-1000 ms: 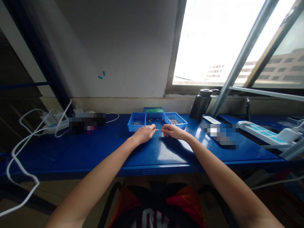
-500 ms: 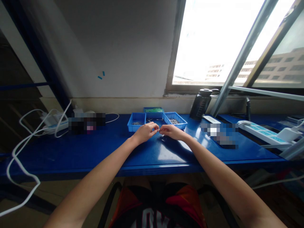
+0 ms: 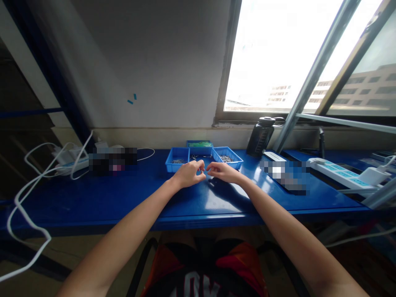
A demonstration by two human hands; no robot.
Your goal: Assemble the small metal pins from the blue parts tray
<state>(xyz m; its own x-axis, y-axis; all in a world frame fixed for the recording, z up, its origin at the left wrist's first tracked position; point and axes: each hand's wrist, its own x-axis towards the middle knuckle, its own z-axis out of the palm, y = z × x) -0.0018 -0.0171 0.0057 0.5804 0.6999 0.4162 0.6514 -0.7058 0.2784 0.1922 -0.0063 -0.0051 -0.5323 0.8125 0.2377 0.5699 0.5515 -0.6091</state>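
Note:
My left hand (image 3: 189, 174) hovers over the blue table in front of the trays, its thumb and fingers curled toward each other. Something tiny may be at its fingertips, too small to name. Just to its right, my right hand (image 3: 225, 172) has its fingers bent together in a pinch, and what they hold, if anything, is hidden. A narrow gap parts the two hands. Behind my left hand stands a blue tray (image 3: 168, 165) with small metal pieces, like screws or pins. Another blue tray (image 3: 237, 161) behind my right hand holds similar pieces.
Between these trays lie more metal pieces; a rear tray (image 3: 199, 144) holds green material. A black bottle (image 3: 260, 137) stands by the window. Power strips (image 3: 340, 172) and white cables (image 3: 23, 202) lie at the sides of the blue table (image 3: 123, 206).
The fingertips of my two hands, together before, have moved slightly apart. My left thumb has dropped away from the index finger. The trays stay in place.

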